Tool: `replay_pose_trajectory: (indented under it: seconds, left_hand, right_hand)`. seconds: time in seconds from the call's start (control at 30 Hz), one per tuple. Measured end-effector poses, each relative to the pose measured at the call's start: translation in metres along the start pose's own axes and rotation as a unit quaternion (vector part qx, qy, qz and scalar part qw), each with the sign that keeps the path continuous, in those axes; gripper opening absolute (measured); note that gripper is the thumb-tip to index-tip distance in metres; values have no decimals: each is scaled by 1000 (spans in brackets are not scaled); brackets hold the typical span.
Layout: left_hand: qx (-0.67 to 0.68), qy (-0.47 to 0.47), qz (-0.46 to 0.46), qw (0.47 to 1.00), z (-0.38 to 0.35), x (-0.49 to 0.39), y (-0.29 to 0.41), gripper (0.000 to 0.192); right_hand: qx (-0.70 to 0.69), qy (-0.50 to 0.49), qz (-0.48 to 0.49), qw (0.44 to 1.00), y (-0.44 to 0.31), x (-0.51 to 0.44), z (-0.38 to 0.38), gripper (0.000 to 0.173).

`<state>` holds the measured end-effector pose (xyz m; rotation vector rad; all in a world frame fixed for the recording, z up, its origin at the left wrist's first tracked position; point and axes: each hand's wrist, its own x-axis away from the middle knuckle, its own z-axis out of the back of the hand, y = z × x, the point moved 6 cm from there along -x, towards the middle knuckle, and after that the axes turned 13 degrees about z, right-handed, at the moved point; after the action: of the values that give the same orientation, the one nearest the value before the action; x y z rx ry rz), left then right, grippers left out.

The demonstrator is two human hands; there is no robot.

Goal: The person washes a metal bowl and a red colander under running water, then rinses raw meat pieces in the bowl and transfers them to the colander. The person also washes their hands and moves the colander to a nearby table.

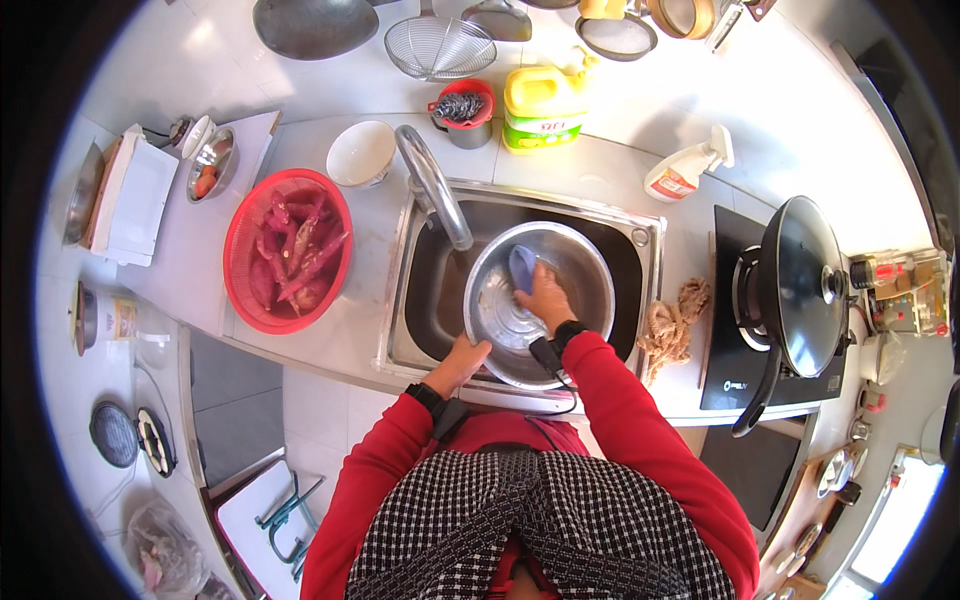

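Observation:
A round stainless-steel basin [495,289] sits tilted in the sink [450,277], beneath the faucet [435,184]. My left hand [459,364] grips its near left rim, thumb on the edge. Inside the basin, my right hand [550,298] holds a blue oval object [523,266] that looks like a scrubbing pad or small scoop. The fingers hide part of it, so its exact kind is unclear. The basin's bottom looks wet and shiny.
Left of the sink stand a red plastic basket [236,277] of purple sweet potatoes [300,251] and a white bowl [361,154]. Behind are a yellow detergent jug [544,109] and a spray bottle [688,165]. On the right lie a tan cloth [667,337] and a lidded wok [806,289] on the stove.

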<state>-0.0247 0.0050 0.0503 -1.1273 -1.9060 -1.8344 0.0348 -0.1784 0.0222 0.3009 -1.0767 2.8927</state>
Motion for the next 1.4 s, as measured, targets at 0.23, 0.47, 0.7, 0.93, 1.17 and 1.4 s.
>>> replay_pose_trajectory:
  seconds: [0.23, 0.47, 0.7, 0.93, 1.17, 1.4]
  left_hand:
    - [-4, 3, 116, 993, 31, 5, -9, 38]
    - [-5, -22, 93, 995, 23, 7, -6, 38]
    - [35, -15, 63, 997, 42, 5, -4, 33]
    - [28, -7, 74, 997, 48, 6, -13, 33]
    - [22, -29, -10, 999, 62, -6, -8, 36]
    - [-80, -5, -37, 996, 64, -7, 10, 45]
  right_hand:
    - [17, -253, 232, 939, -40, 55, -39, 56]
    - [50, -74, 23, 996, 14, -6, 38, 63]
    - [54, -303, 262, 914, -66, 35, -45, 42]
    - [111, -122, 126, 978, -22, -17, 14, 43]
    - [-14, -217, 297, 930, -80, 32, -38, 41]
    - [297, -89, 265, 913, -30, -16, 63, 33]
